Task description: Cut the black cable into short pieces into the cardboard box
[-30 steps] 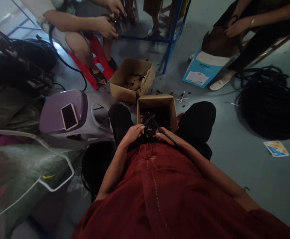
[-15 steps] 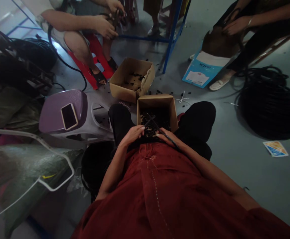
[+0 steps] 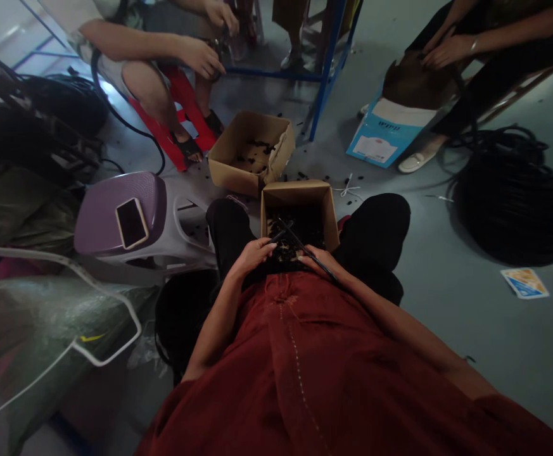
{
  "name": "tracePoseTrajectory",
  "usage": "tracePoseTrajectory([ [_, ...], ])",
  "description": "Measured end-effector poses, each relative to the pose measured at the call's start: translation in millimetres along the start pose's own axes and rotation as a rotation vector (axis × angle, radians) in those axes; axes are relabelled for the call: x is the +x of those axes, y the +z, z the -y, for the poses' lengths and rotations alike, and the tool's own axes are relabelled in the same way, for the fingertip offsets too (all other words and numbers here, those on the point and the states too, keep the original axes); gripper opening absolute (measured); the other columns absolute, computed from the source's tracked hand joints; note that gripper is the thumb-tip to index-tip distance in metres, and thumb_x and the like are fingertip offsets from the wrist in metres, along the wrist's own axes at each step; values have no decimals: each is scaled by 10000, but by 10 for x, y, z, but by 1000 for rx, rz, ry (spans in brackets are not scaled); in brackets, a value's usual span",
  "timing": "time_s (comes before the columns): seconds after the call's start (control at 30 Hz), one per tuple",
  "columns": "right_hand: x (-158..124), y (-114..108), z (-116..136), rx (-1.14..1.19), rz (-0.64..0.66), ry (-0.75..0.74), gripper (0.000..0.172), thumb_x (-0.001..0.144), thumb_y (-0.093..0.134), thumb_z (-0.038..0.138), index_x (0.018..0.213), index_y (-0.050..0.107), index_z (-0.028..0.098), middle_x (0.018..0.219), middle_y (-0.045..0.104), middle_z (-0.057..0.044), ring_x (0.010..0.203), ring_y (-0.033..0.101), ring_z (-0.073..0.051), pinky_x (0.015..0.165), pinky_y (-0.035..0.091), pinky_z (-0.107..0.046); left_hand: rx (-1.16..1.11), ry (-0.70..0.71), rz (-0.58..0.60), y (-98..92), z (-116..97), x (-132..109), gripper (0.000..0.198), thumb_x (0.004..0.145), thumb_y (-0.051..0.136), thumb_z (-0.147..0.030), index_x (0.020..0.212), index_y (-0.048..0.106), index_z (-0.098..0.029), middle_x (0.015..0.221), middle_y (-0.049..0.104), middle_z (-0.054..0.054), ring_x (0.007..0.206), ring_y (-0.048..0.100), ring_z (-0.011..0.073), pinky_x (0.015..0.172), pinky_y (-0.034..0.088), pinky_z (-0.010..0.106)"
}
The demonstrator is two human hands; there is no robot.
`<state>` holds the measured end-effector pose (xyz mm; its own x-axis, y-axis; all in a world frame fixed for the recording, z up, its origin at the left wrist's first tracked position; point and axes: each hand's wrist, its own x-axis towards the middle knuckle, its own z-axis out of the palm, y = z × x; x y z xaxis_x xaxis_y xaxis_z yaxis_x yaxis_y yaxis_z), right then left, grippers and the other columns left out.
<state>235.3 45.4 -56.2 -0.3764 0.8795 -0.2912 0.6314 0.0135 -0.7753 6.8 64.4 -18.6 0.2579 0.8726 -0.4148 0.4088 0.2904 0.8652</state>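
Where the right hand [image 3: 318, 262] grips it, a black rod [image 3: 302, 245] slants forward-left (over a cardboard box [image 3: 295, 193]).

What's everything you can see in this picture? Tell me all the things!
Cardboard boxes: 2, brown, one on the lap, one on the floor ahead.
Cable bits: many, black, in both boxes and on the floor.
Cable coil: 1, black, floor at right.
Phone: 1, black screen, on the stool.
Stool: 1, purple and white, left.
Plastic stool: 1, red, upper left.
Carton: 1, blue and white, upper right.
Card: 1, blue and yellow, floor at right.
Woven sack: 1, greenish, lower left.
Seated people: 2, one upper left, one upper right.
Thin strip: 1, black, under the right hand.
Left hand: 1, over the lap box.
Right hand: 1, holding the strip.
Top: 1, red, on the body.
Trousers: 1 pair, black, on the legs.
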Motion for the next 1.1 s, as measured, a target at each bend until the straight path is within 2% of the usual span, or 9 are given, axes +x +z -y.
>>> tracePoseTrajectory([
  [0.17,20,23,-25,-26,-5,-7,223,832,468,391,900,559,199,806,636,-35,750,581,-181,659,398,-252,15,29,5,-4,58,25,305,796,489,-428,773,567,-135,608,500,-29,477,389,52,470,294,189],
  [0.47,29,35,7,-71,-22,35,174,828,496,351,892,567,205,807,650,-37,741,599,-182,647,404,-249,38,32,-3,8,138,62,340,798,473,-461,804,582,-139,618,506,-25,486,396,59,470,299,186],
  [0.73,81,21,-2,-103,36,57,178,822,521,348,905,566,198,890,662,-75,829,614,-228,684,425,-274,208,95,-3,50,198,54,355,834,417,-449,731,574,-147,591,502,-20,520,421,82,495,304,200],
  [0.93,154,45,-69,-100,65,17,231,847,486,406,937,560,206,836,659,-47,793,606,-205,672,428,-263,193,108,59,43,206,28,336,830,431,-430,742,588,-146,595,500,-18,532,415,87,498,295,204],
  [1.1,150,49,-50,-122,43,32,202,837,497,391,910,555,212,837,653,-50,778,605,-204,659,415,-258,207,98,35,22,213,33,347,832,426,-437,723,587,-150,582,499,-25,506,399,79,502,291,210],
])
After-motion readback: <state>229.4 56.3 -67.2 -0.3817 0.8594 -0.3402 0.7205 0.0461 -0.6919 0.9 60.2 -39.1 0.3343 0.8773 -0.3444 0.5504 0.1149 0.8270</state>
